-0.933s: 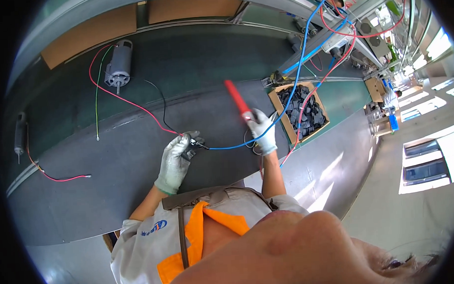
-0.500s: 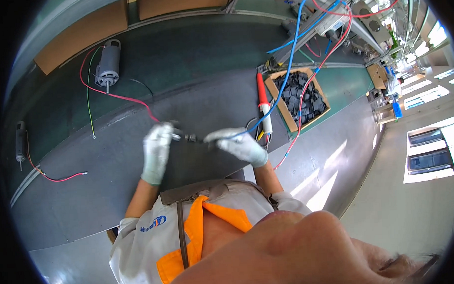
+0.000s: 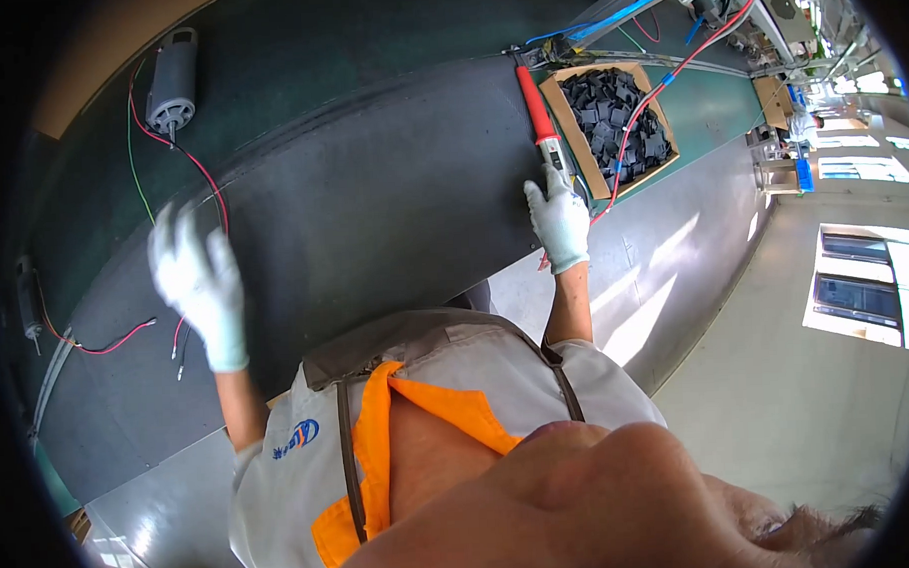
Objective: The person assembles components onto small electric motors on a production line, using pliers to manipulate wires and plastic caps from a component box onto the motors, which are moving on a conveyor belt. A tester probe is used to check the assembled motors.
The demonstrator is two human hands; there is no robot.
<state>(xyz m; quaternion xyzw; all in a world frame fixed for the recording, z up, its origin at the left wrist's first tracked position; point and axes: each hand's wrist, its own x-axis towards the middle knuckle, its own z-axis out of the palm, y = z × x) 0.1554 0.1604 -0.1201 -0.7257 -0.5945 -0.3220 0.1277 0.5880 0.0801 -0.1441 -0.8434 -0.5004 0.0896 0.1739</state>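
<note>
My left hand (image 3: 196,283), in a white glove, is open with its fingers spread and a little blurred. It hovers over the dark bench mat, on top of thin leads running from a grey cylindrical motor (image 3: 174,81). A red lead (image 3: 211,182) from that motor passes behind the hand, and loose lead ends (image 3: 180,369) show below it. My right hand (image 3: 560,223), also gloved, is at the lower end of a red-and-white stick-shaped tool (image 3: 536,106). Its fingers are apart; whether they touch the tool I cannot tell.
An open cardboard box (image 3: 578,144) of small black plastic pieces (image 3: 614,118) stands right of the tool. A second, smaller motor (image 3: 29,299) with a red lead lies at the far left. Red and blue cables (image 3: 668,78) hang across the right side.
My hands have moved apart: the left to the left, the right to the red-and-white tool. The dark piece between them is gone from view. The blue cable no longer crosses to my right hand.
</note>
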